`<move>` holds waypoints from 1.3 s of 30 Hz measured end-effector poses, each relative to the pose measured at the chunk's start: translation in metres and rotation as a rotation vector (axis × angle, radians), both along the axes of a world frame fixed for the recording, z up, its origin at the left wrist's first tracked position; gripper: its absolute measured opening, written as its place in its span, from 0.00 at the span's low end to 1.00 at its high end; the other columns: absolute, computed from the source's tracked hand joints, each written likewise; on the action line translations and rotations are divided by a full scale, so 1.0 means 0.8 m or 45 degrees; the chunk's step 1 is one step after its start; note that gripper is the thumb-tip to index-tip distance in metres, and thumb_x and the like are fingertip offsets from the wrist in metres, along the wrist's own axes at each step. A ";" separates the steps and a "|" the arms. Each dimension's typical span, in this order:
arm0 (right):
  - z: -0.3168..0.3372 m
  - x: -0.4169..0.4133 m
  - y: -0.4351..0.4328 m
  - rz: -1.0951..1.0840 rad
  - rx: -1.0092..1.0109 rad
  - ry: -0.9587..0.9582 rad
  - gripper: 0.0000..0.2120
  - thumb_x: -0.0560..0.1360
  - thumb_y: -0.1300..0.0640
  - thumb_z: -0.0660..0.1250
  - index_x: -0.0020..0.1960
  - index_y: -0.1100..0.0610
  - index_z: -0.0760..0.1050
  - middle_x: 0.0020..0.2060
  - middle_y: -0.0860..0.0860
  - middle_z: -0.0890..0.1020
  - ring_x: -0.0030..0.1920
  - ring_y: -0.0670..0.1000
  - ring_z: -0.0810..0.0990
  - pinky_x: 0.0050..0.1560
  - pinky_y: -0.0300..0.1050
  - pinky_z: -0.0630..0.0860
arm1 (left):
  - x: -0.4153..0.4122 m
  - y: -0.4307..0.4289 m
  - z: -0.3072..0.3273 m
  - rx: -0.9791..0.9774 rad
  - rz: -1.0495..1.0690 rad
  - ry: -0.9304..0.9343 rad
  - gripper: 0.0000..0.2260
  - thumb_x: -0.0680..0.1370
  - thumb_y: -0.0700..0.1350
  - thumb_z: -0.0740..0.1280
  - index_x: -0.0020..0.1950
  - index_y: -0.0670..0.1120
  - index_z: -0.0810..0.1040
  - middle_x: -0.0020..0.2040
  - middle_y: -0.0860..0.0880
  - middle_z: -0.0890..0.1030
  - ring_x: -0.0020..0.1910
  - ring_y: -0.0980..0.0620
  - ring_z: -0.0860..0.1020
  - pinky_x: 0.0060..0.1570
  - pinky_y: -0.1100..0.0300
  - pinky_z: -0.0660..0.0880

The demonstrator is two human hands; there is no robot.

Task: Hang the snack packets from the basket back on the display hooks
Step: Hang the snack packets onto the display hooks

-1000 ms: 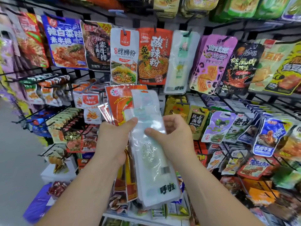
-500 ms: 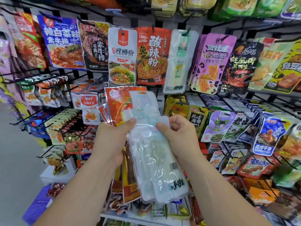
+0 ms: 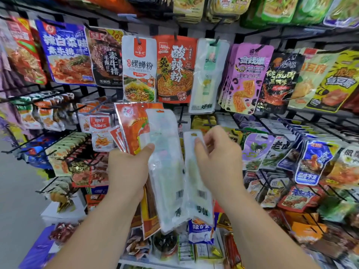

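A shop, no doubt about it, and this is the snack aisle: black wire hooks jut from a wall rack, each loaded with several snack packets of one kind, row over row from left to far right. Bright printed brands everywhere, a barcode on the near clear packet, more stock on a white shelf below.
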State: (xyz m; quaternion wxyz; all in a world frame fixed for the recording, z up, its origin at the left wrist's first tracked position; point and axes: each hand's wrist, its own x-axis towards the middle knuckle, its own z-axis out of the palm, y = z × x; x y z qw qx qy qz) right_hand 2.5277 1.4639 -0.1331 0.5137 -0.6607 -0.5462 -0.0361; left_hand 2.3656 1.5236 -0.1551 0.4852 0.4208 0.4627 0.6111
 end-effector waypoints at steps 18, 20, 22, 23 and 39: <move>-0.037 -0.014 0.007 0.143 -0.366 0.173 0.24 0.69 0.37 0.76 0.60 0.45 0.76 0.51 0.39 0.75 0.49 0.41 0.76 0.50 0.39 0.76 | -0.006 -0.012 0.005 -0.119 -0.084 -0.153 0.03 0.77 0.35 0.75 0.49 0.41 0.85 0.40 0.48 0.88 0.39 0.48 0.87 0.33 0.58 0.82; -0.031 -0.009 0.006 0.160 -0.479 0.282 0.25 0.69 0.31 0.73 0.58 0.45 0.77 0.49 0.40 0.79 0.46 0.41 0.79 0.48 0.44 0.79 | -0.007 -0.013 0.010 -0.096 -0.096 -0.165 0.03 0.77 0.34 0.74 0.49 0.41 0.85 0.40 0.48 0.88 0.39 0.48 0.87 0.32 0.59 0.81; -0.030 -0.003 0.004 0.154 -0.513 0.320 0.22 0.70 0.31 0.73 0.48 0.49 0.79 0.40 0.45 0.82 0.38 0.42 0.79 0.41 0.47 0.79 | -0.008 -0.014 0.014 -0.065 -0.125 -0.162 0.04 0.78 0.34 0.74 0.48 0.42 0.85 0.40 0.48 0.88 0.38 0.49 0.87 0.33 0.59 0.81; -0.032 0.000 0.004 0.143 -0.507 0.306 0.24 0.70 0.30 0.72 0.44 0.52 0.79 0.36 0.48 0.81 0.35 0.44 0.77 0.38 0.49 0.77 | -0.008 -0.015 0.017 -0.060 -0.129 -0.143 0.04 0.77 0.34 0.74 0.47 0.43 0.85 0.40 0.49 0.88 0.38 0.50 0.87 0.33 0.58 0.82; 0.092 0.072 0.043 0.212 0.144 0.572 0.11 0.80 0.50 0.71 0.44 0.56 0.79 0.27 0.44 0.73 0.27 0.48 0.67 0.29 0.41 0.64 | -0.016 0.014 0.016 -0.077 -0.212 -0.096 0.18 0.71 0.46 0.82 0.48 0.34 0.81 0.43 0.43 0.76 0.39 0.42 0.73 0.46 0.48 0.73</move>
